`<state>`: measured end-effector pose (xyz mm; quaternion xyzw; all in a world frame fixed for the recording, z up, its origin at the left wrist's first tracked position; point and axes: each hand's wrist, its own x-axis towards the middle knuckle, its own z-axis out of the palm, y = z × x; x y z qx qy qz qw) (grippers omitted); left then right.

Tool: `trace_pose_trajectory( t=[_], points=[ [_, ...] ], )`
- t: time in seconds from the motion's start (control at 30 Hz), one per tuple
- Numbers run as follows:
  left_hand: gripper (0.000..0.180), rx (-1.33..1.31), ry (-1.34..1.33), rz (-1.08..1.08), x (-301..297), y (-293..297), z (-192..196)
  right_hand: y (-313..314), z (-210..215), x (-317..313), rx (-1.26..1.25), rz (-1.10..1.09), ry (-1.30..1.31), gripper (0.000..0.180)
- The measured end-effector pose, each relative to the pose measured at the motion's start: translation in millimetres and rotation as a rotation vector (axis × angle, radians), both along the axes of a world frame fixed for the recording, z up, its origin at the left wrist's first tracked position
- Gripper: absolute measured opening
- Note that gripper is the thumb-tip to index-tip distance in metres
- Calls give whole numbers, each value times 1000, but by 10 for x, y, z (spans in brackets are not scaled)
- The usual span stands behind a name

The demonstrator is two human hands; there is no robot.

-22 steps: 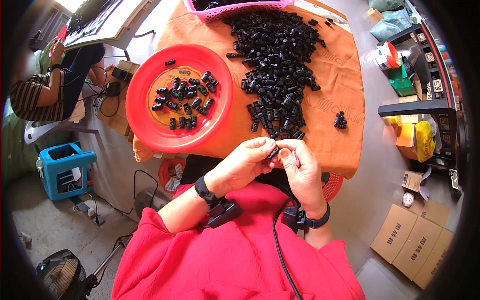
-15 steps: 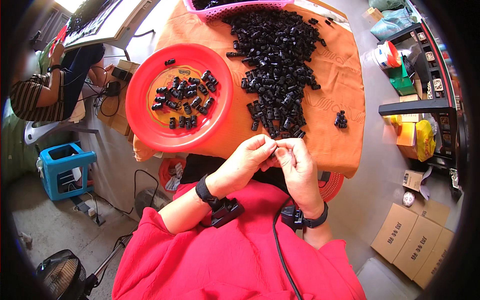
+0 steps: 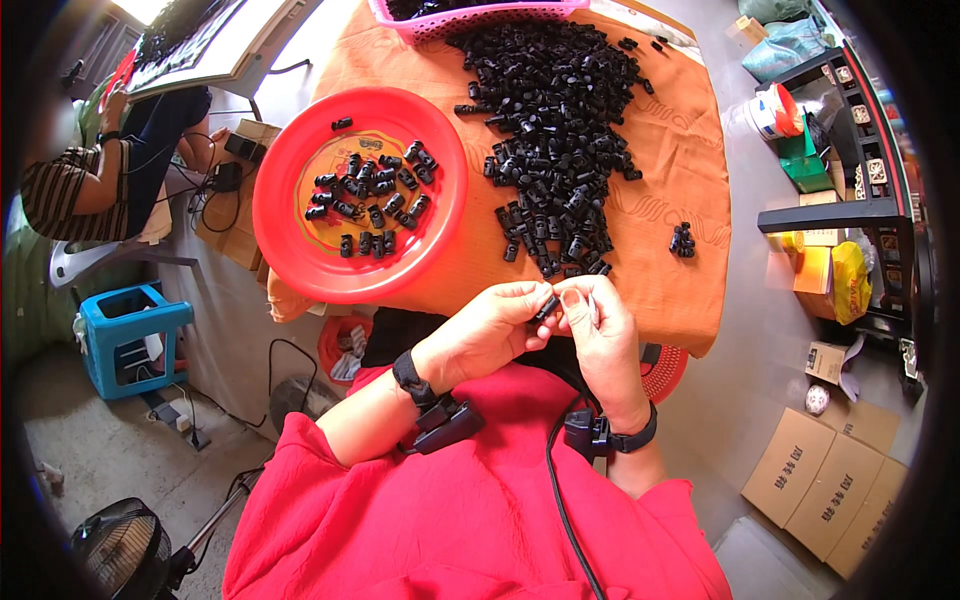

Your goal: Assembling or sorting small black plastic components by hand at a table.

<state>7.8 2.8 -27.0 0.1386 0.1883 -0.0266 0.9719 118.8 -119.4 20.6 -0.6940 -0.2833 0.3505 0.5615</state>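
In front of my lap, at the near edge of the table, both hands meet. My left hand (image 3: 492, 328) pinches a small black cord lock (image 3: 545, 308) between thumb and fingers. Close beside it, my right hand (image 3: 606, 345) is closed, its thumb bent toward the cord lock. A thin, pale, pointed thing (image 3: 594, 310) shows at the right fingers, too small to name. Beyond my hands spreads a big heap of black cord locks (image 3: 560, 140). To the left, a red round tray (image 3: 275, 215) holds several more cord locks (image 3: 368, 190).
An orange cloth (image 3: 670, 150) covers the table. On it, a small cluster of cord locks (image 3: 682, 240) lies apart at right; a pink basket (image 3: 480, 18) stands at the far edge. A seated person (image 3: 90, 185), a blue stool (image 3: 135, 335) and a fan (image 3: 122, 545) are leftward; cartons (image 3: 825, 485) sit right.
My hands have drawn slightly apart, and the cord lock in my left fingers now shows plainly. The pale pointed thing at my right fingers has come into sight.
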Motion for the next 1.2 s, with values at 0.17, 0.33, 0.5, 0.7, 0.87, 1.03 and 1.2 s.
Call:
trace_pose_trajectory(
  t=[0.17, 0.33, 0.5, 0.7, 0.87, 1.03, 1.2],
  points=[
    [21, 14, -1, 4, 4, 3, -15, 18, 11, 1, -34, -25, 1, 13],
    [21, 18, 29, 55, 17, -22, 13, -47, -72, 24, 19, 2, 13, 24],
    [21, 19, 34, 96, -3, -33, -14, 5, 99, -7, -33, 136, -515, 39],
    [20, -35, -70, 53, -38, 6, -38, -110, -86, 25, 17, 35, -119, 32],
    [19, -4, -57, 42, -33, -11, -9, -87, -51, 18, 93, 16, -166, 33],
    [18, -52, -13, 61, -23, -14, 5, -103, -19, 23, 50, 53, -233, 34],
    [18, -41, -45, 36, -21, 7, 79, -91, -73, 2, 85, 25, -195, 32]
  ],
)
